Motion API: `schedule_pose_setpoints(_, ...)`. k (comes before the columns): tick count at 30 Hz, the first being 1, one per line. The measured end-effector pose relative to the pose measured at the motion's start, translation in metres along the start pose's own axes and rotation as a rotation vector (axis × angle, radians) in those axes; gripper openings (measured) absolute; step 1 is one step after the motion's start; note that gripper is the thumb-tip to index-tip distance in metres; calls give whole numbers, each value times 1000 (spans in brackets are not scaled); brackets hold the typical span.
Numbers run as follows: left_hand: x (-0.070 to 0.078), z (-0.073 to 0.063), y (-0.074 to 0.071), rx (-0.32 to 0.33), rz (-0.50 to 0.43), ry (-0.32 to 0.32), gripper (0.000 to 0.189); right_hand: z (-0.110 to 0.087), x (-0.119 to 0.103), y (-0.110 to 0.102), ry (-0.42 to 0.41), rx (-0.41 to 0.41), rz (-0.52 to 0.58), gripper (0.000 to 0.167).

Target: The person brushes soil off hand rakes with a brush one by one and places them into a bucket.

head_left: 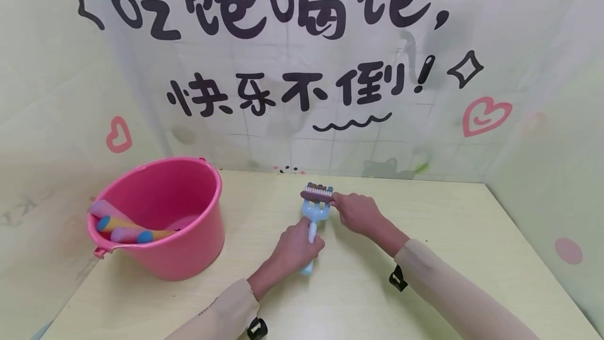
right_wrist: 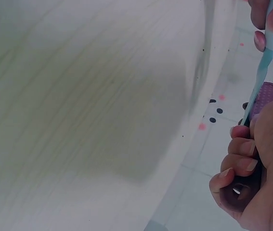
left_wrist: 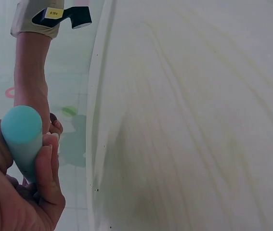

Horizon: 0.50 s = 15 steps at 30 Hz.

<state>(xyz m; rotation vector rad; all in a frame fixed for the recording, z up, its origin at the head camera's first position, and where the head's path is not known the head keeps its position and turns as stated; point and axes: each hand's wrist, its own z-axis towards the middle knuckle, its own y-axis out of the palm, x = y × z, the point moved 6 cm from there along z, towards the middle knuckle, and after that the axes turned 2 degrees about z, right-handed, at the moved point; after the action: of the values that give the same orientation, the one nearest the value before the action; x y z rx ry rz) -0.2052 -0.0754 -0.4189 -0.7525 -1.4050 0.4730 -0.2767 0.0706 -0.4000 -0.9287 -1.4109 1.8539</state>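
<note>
My left hand (head_left: 293, 248) grips the handle of a light blue toy sand fork (head_left: 316, 213), held with its prongs pointing away toward the wall. In the left wrist view the turquoise handle end (left_wrist: 22, 125) sticks out of the fist. A purple-brown brush (head_left: 315, 197) with white bristles lies across the prongs, and their tips, partly brown, show just beyond it. My right hand (head_left: 359, 214) holds this brush from the right side. The right wrist view shows its fingers (right_wrist: 240, 161) curled round the dark handle, which has a hole in its end.
A pink bucket (head_left: 214, 224) stands on the left of the pale wooden table (head_left: 377, 287). Several pink and yellow handles (head_left: 123, 231), some with blue ends, lean inside its near-left rim. A white printed sheet (head_left: 283, 140) with large writing hangs behind the table.
</note>
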Motion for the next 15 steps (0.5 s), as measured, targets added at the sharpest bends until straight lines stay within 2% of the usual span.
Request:
schedule_pose_setpoints(5, 1, 1, 0, -12, -18, -13, 30, 2, 4, -2, 8, 14, -32, 20)
schedule_pose_setpoints(12, 0, 2, 2, -32, -40, 13, 26, 1, 7, -1, 39, 3, -28, 10)
schedule_pose_setpoints(15, 2, 2, 0, -47, -74, 24, 23, -1, 6, -2, 26, 21, -30, 25)
